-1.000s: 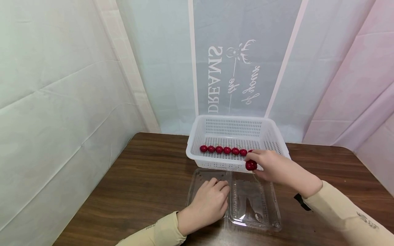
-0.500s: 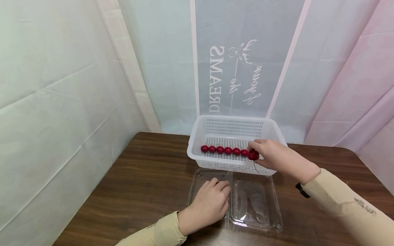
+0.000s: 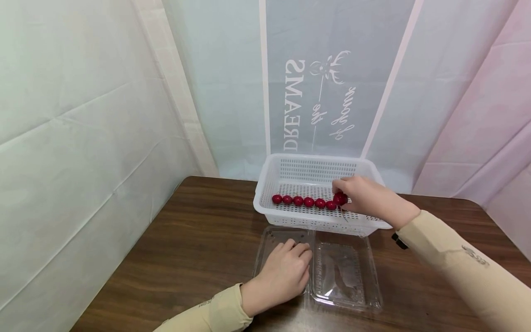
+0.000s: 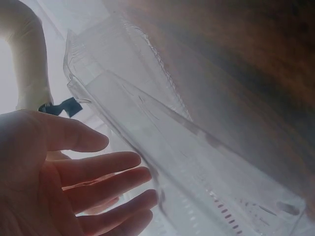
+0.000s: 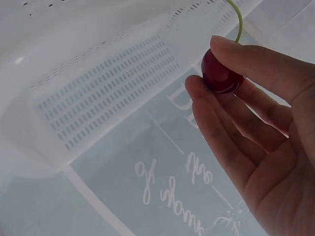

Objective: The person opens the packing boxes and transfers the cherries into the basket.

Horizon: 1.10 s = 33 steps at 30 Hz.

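The right hand (image 3: 365, 198) pinches one cherry (image 3: 340, 198) over the white basket (image 3: 290, 172), at the right end of a row of six cherries (image 3: 303, 201) inside it. The left hand (image 3: 284, 276) rests flat and relaxed on one clear clamshell box (image 3: 346, 276) before the basket.

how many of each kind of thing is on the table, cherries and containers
cherries lying in a row in the basket: 6
cherry pinched in the right hand, over the basket: 1
white plastic basket: 1
clear clamshell box, lying open under the left hand: 1
total: 9
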Each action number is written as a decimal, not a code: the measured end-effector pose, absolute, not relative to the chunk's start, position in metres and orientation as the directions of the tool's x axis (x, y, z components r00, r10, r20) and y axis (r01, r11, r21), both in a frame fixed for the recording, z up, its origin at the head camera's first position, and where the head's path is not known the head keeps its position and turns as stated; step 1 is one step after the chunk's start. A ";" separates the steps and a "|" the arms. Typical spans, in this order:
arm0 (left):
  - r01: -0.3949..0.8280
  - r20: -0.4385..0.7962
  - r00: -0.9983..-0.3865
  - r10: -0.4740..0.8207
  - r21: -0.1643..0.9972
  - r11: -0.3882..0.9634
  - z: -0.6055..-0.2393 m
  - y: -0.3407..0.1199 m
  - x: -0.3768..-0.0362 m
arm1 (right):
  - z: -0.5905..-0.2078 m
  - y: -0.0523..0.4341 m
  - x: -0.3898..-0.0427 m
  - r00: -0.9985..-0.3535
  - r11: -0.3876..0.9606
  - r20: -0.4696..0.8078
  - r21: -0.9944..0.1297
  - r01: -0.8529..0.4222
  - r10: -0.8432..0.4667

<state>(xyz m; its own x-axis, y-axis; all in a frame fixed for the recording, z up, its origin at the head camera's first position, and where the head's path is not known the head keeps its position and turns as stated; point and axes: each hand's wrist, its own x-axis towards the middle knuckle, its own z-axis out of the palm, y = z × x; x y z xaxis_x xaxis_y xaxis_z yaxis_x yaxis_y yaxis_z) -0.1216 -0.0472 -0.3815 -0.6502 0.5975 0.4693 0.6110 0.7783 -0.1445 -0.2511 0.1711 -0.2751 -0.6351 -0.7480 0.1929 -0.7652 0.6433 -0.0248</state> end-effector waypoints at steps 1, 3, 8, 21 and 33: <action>0.611 0.470 -0.649 0.598 -0.146 0.778 -0.381 -0.047 -0.122 | -0.275 0.170 -0.253 -0.639 0.646 0.183 -0.031 -0.763 -0.747; 0.610 0.471 -0.649 0.597 -0.146 0.778 -0.381 -0.047 -0.122 | -0.275 0.169 -0.257 -0.649 0.653 0.168 -0.040 -0.756 -0.742; 0.609 0.463 -0.655 0.598 -0.146 0.780 -0.381 -0.048 -0.121 | -0.277 0.164 -0.267 -0.682 0.683 0.126 -0.044 -0.729 -0.721; 0.617 0.458 -0.651 0.605 -0.144 0.774 -0.382 -0.049 -0.122 | -0.281 0.160 -0.296 -0.724 0.722 0.003 -0.072 -0.688 -0.689; 0.617 0.458 -0.647 0.609 -0.154 0.772 -0.381 -0.048 -0.123 | -0.285 0.153 -0.320 -0.774 0.783 -0.117 -0.126 -0.610 -0.622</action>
<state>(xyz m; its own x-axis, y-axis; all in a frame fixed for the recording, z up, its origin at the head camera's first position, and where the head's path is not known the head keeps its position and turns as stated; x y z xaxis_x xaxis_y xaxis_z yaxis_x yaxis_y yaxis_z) -0.1229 -0.0475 -0.3812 -0.6471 0.6092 0.4584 0.6173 0.7716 -0.1540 -0.3196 0.1532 -0.2845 -0.7744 -0.6218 -0.1168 -0.6095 0.7828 -0.1256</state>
